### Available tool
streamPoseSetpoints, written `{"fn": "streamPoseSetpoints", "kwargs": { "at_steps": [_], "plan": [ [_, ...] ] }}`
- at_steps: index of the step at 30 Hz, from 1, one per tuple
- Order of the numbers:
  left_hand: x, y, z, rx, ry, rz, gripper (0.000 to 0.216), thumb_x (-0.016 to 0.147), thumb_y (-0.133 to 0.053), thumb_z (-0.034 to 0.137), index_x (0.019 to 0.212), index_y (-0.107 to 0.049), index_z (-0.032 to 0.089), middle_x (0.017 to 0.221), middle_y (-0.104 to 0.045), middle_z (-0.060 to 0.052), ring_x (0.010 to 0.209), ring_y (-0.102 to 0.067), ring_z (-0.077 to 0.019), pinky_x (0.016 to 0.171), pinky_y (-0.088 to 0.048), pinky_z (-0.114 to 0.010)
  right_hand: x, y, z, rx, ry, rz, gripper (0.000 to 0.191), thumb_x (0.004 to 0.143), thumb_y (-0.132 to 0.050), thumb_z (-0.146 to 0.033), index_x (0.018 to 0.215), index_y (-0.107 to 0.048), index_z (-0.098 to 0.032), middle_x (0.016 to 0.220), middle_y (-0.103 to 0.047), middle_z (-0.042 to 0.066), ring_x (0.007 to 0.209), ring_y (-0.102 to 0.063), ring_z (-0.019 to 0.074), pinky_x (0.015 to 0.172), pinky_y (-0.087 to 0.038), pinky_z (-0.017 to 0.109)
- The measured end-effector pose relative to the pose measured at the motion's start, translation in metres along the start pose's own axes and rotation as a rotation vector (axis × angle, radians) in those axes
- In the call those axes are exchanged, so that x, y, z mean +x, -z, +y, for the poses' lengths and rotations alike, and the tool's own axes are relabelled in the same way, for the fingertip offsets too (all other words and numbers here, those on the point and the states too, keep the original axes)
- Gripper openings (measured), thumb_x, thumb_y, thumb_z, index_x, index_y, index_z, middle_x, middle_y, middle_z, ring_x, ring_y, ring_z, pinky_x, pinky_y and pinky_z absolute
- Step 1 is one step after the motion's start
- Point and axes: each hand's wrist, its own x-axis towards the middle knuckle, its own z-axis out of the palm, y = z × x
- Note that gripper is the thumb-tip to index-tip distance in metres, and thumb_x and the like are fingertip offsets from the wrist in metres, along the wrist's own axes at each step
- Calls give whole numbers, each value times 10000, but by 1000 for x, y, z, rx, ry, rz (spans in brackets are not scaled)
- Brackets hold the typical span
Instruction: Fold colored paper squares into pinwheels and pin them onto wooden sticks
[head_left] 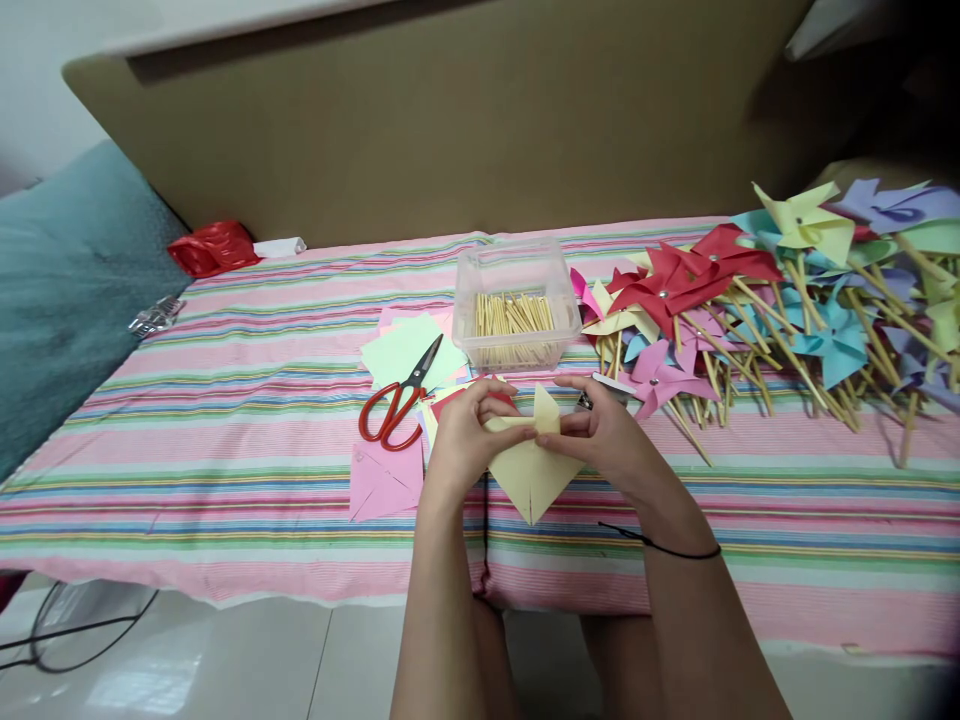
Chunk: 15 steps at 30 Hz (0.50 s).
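A pale yellow paper square (531, 475) is held over the striped bed edge, its corners being folded toward the middle. My left hand (466, 432) pinches its left side, fingers closed on the paper. My right hand (606, 432) grips its right side, thumb and fingers pressed at the centre fold. Red-handled scissors (396, 410) lie just left of my left hand. A pink paper square (384, 482) lies flat below the scissors.
A clear plastic box (516, 300) of wooden sticks stands behind my hands. Loose coloured papers (409, 345) lie beside it. A heap of finished pinwheels (787, 290) fills the right of the striped sheet (225, 400). A red bag (214, 247) sits far left.
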Motion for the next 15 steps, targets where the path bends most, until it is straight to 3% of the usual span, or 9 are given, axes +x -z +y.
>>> {"fn": "streamPoseSetpoints", "kwargs": {
  "at_steps": [10, 15],
  "plan": [
    [-1, -2, 3, -70, 30, 9, 445, 582, -836, 277, 944, -590, 196, 738, -690, -20, 703, -648, -178, 628, -484, -277, 0, -2, 3, -2, 25, 27, 623, 632, -778, -285, 1154, -438, -278, 723, -733, -2, 696, -718, 262, 599, -537, 360],
    [-3, -4, 11, -372, 57, 189, 477, 702, -765, 368, 1085, -534, 203, 996, -712, -65, 864, -668, -172, 757, -509, -292, 3, -1, 2, 104, 46, 165, 669, 568, -826, -309, 1128, -464, -260, 749, -744, 16, 715, -719, 262, 608, -551, 356]
  ]
}}
